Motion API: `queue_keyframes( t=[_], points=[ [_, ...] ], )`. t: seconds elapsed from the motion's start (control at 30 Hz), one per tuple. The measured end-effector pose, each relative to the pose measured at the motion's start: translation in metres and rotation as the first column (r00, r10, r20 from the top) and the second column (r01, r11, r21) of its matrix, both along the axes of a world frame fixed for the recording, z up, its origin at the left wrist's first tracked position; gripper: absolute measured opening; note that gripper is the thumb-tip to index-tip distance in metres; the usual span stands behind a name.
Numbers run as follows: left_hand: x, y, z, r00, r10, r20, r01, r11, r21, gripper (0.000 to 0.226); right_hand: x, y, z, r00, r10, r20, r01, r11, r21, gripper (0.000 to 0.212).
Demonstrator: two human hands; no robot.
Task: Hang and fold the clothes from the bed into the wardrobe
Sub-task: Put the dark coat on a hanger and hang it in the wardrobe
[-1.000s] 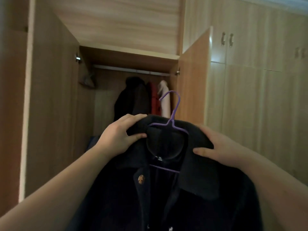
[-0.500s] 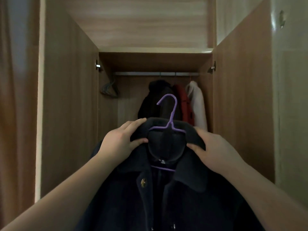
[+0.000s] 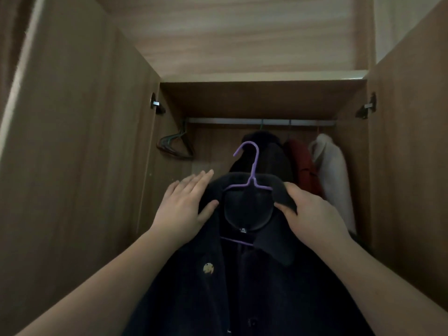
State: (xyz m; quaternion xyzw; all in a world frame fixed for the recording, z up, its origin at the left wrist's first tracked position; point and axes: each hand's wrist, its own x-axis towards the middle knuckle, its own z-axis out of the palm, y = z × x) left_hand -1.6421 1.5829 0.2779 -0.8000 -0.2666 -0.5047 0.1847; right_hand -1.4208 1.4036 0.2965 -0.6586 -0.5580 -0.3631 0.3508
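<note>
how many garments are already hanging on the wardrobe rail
3, all at the right part of the rail: a black coat behind the purple hanger, a red garment beside it, and a white garment rightmost. More may be hidden between them.

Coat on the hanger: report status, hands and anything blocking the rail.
Left hand open, flat on coat shoulder. Right hand grips collar. Hanger hook below rail, not hung. Three garments crowd rail's right; left half free.
</note>
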Motion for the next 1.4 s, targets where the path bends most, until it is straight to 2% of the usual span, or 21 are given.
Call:
queue_keyframes(
  t=[0.23,0.37,0.73,0.93,1.17,1.27,1.4],
  points=[
    [0.049,0.081,0.022,0.996,0.055,0.074,-0.058,0.998,0.033,0.066,0.047,0.090,0.034,0.998,-0.053,0.041,0.052,0.998,0.023,0.038],
    [0.070,0.144,0.035,0.993,0.079,0.092,-0.083,0.996,0.037,0.062,0.066,0.151,0.058,0.989,-0.133,0.068,0.132,0.991,0.011,0.031],
    [0.126,0.295,0.112,0.988,-0.013,0.152,0.001,0.997,0.077,0.063,0.098,0.306,0.166,0.933,-0.335,0.132,0.343,0.939,-0.036,0.030],
    [0.154,0.344,0.136,0.985,0.020,0.170,-0.037,0.995,0.097,0.065,0.111,0.345,0.227,0.896,-0.426,0.127,0.435,0.899,-0.058,0.028],
    [0.169,0.363,0.194,0.985,-0.001,0.173,-0.028,0.986,0.163,0.064,0.137,0.381,0.268,0.907,-0.402,0.123,0.410,0.911,-0.040,0.033],
    [0.168,0.368,0.220,0.984,0.038,0.172,-0.073,0.977,0.199,0.063,0.151,0.386,0.282,0.911,-0.400,0.102,0.404,0.915,-0.012,0.037],
    [0.173,0.373,0.240,0.980,0.057,0.193,-0.097,0.974,0.204,0.063,0.172,0.402,0.290,0.907,-0.417,0.050,0.417,0.909,0.005,0.032]
  ],
)
